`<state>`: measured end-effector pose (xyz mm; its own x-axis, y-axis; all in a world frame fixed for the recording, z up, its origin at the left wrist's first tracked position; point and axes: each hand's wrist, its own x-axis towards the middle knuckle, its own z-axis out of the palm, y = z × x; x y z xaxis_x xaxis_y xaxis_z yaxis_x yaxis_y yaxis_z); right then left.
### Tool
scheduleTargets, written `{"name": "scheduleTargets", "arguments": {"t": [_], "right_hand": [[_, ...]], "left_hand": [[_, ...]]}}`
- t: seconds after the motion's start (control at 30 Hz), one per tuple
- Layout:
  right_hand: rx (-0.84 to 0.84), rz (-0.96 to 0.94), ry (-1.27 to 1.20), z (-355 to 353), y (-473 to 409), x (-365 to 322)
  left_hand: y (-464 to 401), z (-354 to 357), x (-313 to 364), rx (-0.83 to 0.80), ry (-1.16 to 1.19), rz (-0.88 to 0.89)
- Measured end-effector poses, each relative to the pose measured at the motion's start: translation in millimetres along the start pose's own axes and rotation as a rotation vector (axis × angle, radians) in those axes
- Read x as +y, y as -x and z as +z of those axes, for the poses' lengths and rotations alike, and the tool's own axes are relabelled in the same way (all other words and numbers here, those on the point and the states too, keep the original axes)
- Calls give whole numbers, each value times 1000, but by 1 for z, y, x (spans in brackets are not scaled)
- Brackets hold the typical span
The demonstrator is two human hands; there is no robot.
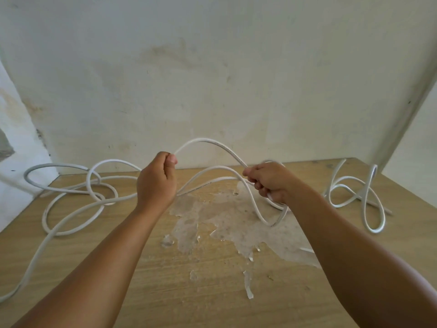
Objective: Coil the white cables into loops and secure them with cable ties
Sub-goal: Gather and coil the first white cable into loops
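Grip: left hand point(156, 179) and right hand point(269, 182) each fist white cable point(208, 142), arched between, above table point(118, 268).

The table point(94, 268) stood against the wall point(212, 67) at twelve o'clock. Loose cable loops point(71, 200) lay on it at ten o'clock, a second cable tangle point(369, 197) at two o'clock. Between them, above the table's middle, the left hand point(157, 179) and right hand point(272, 181) held an arched cable span point(208, 141), left hand at eleven, right at one.
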<state>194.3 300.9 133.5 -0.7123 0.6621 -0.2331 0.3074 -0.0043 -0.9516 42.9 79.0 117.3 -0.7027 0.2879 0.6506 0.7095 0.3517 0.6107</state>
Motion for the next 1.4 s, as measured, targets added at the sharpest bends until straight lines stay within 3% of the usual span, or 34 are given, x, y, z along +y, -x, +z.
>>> {"name": "scheduleTargets", "arguments": {"t": [0.17,0.27,0.37,0.53,0.67,0.93,1.13,1.23,1.33,1.4], "right_hand": [[-315,124,-672,-9,39,-28],[-434,47,-875,-2,59,-39],[-411,-109,-932,13,71,-46],[-277,-290,-837,29,74,-44],[-207,-366,-609,38,66,-35],[-233,-372,-180,53,55,-8],[-367,-383,-90,63,58,-5],[-394,-365,79,59,60,-5],[-359,-436,408,62,64,-3],[-324,-473,510,65,65,1]], "left_hand": [[-3,3,-3,-49,5,-64],[5,11,1,-129,8,-63],[19,21,9,-226,-9,-42],[40,30,27,-437,-73,-26],[65,35,41,-649,-181,88],[82,8,68,-1043,-333,207],[72,-20,70,-1021,-191,260],[65,-30,64,-951,-158,318],[61,-34,60,-904,-117,400],[54,-36,55,-772,-97,500]]}}
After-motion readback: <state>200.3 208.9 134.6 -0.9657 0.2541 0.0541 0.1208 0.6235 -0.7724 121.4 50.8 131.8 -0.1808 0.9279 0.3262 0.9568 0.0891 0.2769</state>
